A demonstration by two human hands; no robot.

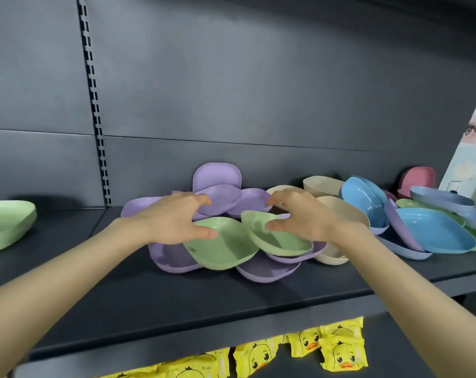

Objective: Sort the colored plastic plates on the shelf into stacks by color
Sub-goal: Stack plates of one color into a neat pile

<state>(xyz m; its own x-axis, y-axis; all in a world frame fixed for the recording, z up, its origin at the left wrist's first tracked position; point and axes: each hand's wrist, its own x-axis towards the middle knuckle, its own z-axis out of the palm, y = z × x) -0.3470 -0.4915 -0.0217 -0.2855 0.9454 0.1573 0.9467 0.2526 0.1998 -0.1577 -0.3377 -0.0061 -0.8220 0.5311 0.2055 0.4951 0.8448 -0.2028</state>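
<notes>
Plates mostly unsorted on shelf; task barely begun, by my read.
- Purple jumble at centre, unstacked.
- Mixed heap at 3 o'clock: blue, beige, pink, purple interleaved.
- Green stack at 9 o'clock, your only sorted group.
- Two green plates atop purple jumble.
- Your left hand and right hand apart, fingers spread and curved, one over each green plate, gripping nothing yet.
</notes>
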